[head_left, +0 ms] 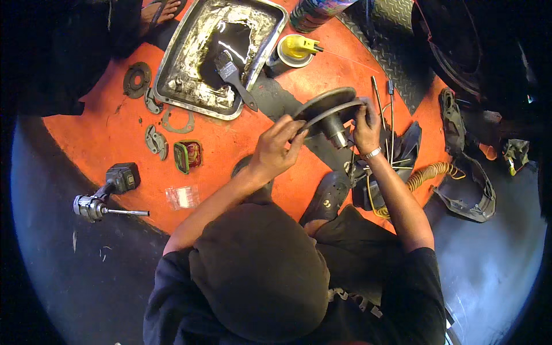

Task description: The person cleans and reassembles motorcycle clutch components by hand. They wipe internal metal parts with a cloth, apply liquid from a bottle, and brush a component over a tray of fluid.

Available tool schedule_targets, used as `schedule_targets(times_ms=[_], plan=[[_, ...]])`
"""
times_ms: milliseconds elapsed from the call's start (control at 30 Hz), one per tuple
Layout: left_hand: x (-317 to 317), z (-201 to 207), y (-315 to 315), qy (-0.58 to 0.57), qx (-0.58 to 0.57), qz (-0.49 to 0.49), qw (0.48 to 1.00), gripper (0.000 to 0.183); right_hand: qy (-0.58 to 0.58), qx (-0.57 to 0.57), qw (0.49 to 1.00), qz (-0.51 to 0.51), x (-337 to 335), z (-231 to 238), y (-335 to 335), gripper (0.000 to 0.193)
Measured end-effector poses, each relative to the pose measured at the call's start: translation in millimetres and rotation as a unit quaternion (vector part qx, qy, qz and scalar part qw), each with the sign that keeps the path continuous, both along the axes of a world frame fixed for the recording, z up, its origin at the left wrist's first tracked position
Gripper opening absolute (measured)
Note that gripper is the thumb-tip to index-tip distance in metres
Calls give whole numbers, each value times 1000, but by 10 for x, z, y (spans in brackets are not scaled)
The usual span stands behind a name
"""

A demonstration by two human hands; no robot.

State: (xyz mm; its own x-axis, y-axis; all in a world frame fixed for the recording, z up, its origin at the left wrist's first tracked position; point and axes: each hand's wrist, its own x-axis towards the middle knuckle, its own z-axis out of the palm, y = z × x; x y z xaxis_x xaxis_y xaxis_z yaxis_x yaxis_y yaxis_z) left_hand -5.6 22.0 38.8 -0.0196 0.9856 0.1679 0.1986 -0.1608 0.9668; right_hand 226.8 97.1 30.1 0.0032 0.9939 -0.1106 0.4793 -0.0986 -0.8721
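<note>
A dark metal pulley (323, 107), made of two round discs with a cylindrical hub, is held up off the floor between my hands. The discs stand tilted, with the hub pointing down toward me. My left hand (277, 148) pinches the discs' left edge between fingers and thumb. At the right edge, my right hand (367, 127) grips the rim, its fingers partly hidden. Beyond the pulley lies a metal tray (196, 108) with dark oily liquid in it. A paintbrush (230, 72) rests in the tray, its handle over the near rim.
Left lie a cordless impact wrench (119, 179), curved metal shoes (156, 141), a round plate (137, 80) and a small plastic bag (183, 197). A yellow-topped container (298, 48) stands beside the tray. Right are long-handled tools (391, 115) and a coiled hose (428, 175). Another person's foot (163, 11) is far left.
</note>
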Motion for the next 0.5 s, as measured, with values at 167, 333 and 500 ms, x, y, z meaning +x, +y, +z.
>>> schedule_targets(times_ms=[167,333,500], plan=[[-160,-27,-82,4,6,19,1000,16,-45,164,981,92,-119,392,11,13],[-581,-142,-239,-5,-9,-8,1000,23,-68,136,975,160,-510,747,54,11],[-947,-158,-218,-571,-252,8,781,73,66,-80,981,165,-1120,575,-30,27]])
